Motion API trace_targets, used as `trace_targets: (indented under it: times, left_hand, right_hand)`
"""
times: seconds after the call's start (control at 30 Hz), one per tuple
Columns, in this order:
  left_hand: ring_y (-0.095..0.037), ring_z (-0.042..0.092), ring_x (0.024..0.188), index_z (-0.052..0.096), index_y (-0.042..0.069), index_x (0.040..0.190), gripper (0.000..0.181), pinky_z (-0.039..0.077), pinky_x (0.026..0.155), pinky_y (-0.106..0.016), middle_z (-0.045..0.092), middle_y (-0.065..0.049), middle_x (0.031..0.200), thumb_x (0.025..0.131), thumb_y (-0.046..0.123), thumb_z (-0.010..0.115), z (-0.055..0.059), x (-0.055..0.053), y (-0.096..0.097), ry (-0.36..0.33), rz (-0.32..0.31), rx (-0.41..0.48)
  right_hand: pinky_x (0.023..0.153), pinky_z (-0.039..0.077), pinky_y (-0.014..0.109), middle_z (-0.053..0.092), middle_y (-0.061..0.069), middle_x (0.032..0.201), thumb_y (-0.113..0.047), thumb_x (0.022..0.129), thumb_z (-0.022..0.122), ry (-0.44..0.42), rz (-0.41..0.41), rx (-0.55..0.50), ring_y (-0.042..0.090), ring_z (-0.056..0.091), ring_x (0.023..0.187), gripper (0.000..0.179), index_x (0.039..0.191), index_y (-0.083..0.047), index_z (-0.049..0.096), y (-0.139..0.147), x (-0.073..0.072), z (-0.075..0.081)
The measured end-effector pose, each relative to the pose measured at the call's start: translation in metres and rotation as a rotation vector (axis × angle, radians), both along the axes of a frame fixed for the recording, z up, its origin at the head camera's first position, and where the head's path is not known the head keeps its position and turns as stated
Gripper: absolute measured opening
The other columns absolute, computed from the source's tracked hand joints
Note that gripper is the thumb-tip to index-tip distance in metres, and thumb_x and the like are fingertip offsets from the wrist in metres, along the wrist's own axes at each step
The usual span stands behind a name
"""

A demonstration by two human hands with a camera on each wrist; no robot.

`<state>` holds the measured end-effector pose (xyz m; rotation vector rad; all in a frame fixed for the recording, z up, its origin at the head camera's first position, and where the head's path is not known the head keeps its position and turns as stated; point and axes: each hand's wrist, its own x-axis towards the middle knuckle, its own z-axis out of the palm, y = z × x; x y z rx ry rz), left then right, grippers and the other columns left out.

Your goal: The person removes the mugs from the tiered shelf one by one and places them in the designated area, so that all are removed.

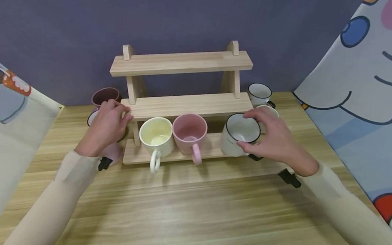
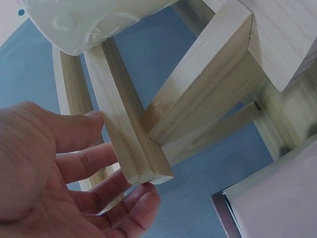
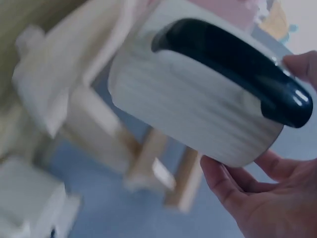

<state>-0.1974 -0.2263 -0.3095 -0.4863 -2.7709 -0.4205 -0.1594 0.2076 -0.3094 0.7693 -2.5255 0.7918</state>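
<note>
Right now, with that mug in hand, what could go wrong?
The right fingers might let the white, black-rimmed mug slip or strike the pale wooden tiered stand. The left fingers holding that stand's end could jog it. The round pink mug, its handle sticking out in front, might catch a cream sleeve.

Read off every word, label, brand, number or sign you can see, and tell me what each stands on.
None: I can read no text in any view.
The white mug in the right hand, the yellow mug, the pink mug and the wooden rack show no legible lettering.
The printed sheet at right shows cartoon shapes only.
</note>
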Motion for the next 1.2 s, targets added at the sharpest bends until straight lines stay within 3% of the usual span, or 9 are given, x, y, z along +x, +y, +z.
trace_targets:
  times: [0.2,0.37,0.63,0.97,1.2]
  left_hand:
    - [-0.042,0.042,0.097,0.061,-0.011,0.107,0.026,0.034,0.085,-0.052,0.051,-0.027,0.103,0.094,0.011,0.057,0.0,0.001,-0.001,-0.016,0.011,-0.008]
    - [-0.041,0.042,0.097,0.062,-0.01,0.106,0.025,0.034,0.085,-0.052,0.051,-0.026,0.103,0.094,0.011,0.057,-0.001,0.0,-0.001,-0.014,0.015,-0.011]
    - [-0.041,0.043,0.097,0.062,-0.01,0.106,0.025,0.034,0.085,-0.052,0.051,-0.025,0.103,0.094,0.011,0.057,-0.001,0.0,-0.001,-0.018,0.018,-0.006]
    - [-0.041,0.043,0.096,0.062,-0.011,0.106,0.025,0.034,0.084,-0.051,0.052,-0.026,0.102,0.093,0.011,0.058,0.0,0.0,0.0,-0.009,0.012,0.004]
    - [-0.042,0.043,0.097,0.062,-0.011,0.106,0.025,0.034,0.084,-0.052,0.052,-0.026,0.103,0.093,0.01,0.058,0.0,-0.001,0.001,-0.012,0.012,0.008]
  right_hand:
    - [0.076,0.039,0.036,0.057,0.005,0.114,-0.022,0.057,0.088,0.008,-0.081,0.013,0.021,0.053,0.101,0.063,0.111,-0.007,0.06,0.042,0.017,0.01]
    - [0.073,0.038,0.039,0.057,0.005,0.113,-0.022,0.056,0.089,-0.011,-0.148,0.072,0.022,0.052,0.097,0.064,0.111,-0.006,0.06,0.071,0.021,0.003]
    - [0.077,0.038,0.038,0.056,0.007,0.114,-0.021,0.059,0.089,-0.087,-0.212,0.059,0.026,0.052,0.098,0.061,0.11,-0.005,0.061,0.098,0.01,-0.021]
    - [0.079,0.041,0.043,0.057,0.009,0.116,-0.022,0.058,0.09,-0.121,-0.196,0.041,0.027,0.054,0.102,0.058,0.107,-0.007,0.063,0.107,-0.009,-0.049]
    - [0.082,0.042,0.048,0.056,0.01,0.118,-0.027,0.064,0.088,-0.181,-0.212,0.032,0.032,0.055,0.103,0.056,0.109,-0.007,0.062,0.107,-0.016,-0.054]
